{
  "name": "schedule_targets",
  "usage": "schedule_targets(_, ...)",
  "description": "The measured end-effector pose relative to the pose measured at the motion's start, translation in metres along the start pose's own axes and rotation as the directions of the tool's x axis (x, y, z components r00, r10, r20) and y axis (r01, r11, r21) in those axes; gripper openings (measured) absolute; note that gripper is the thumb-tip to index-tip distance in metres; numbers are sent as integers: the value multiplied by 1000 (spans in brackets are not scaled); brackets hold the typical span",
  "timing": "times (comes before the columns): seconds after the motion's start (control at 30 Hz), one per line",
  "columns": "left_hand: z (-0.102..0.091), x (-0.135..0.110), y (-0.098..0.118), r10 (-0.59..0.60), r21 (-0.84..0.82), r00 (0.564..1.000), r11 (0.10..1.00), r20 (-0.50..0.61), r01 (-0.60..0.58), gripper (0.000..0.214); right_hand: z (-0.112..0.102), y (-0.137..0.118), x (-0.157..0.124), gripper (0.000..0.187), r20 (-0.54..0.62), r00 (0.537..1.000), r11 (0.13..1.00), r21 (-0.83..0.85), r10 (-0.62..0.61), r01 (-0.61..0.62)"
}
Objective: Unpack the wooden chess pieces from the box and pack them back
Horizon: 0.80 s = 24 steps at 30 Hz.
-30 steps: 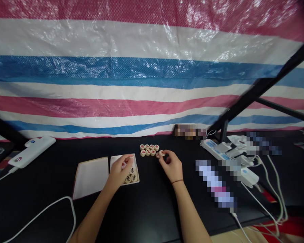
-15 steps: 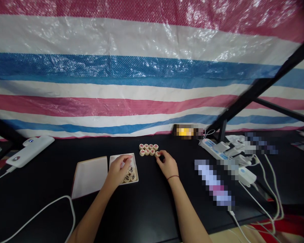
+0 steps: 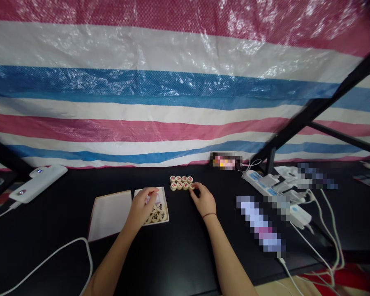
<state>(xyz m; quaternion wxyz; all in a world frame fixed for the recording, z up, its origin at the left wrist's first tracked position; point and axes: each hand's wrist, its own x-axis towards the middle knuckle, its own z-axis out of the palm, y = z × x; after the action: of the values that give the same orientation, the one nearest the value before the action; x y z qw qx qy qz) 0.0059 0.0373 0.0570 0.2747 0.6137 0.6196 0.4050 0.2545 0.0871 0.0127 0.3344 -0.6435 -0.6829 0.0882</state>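
Beside other discs (image 3: 179, 186), red-marked disc (image 3: 191, 186), against fingertips of right hand (image 3: 205, 201)

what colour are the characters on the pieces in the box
Black, on the pieces where they show; seen in the head view.

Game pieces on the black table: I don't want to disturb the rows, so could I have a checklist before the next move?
1. Rows complete, four each: ok, two rows of red-marked pieces.
2. Right hand clear of the rows: not ok, it touches the end piece of the near row.
3. Box open: ok, black-marked pieces show inside.
4. Left hand free of pieces: cannot tell, its palm is hidden.
5. Lid off the box: ok, beside it.
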Motion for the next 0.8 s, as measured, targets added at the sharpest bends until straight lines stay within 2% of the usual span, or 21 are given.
schedule_targets(0.13,-16,4,-10,93,143,995,986,-29,-88,27,-5,-21,-5,25,-98,992,982,161,-83,99)
schedule_targets(0.2,-27,6,-22,160,231,987,961,-16,-152,28,-3,-39,-10,27,-22,982,937,297,-186,184)
schedule_targets(0.27,-37,7,-35,201,304,978,930,57,-208,27,3,-58,-16,30,122,946,895,379,-301,236)
schedule_targets(0.37,-47,7,-50,214,389,962,883,168,-264,29,15,-78,-21,42,305,874,910,297,-378,290)
schedule_targets(0.43,-49,5,-54,233,418,948,855,218,-306,33,22,-84,-22,50,355,859,928,191,-369,320)
schedule_targets(0.6,-47,0,-48,285,456,929,811,236,-365,30,27,-81,-22,51,334,885,945,59,-324,323)
schedule_targets(0.8,-46,0,-43,314,401,917,828,247,-392,27,26,-75,-24,48,284,912,955,45,-294,294)
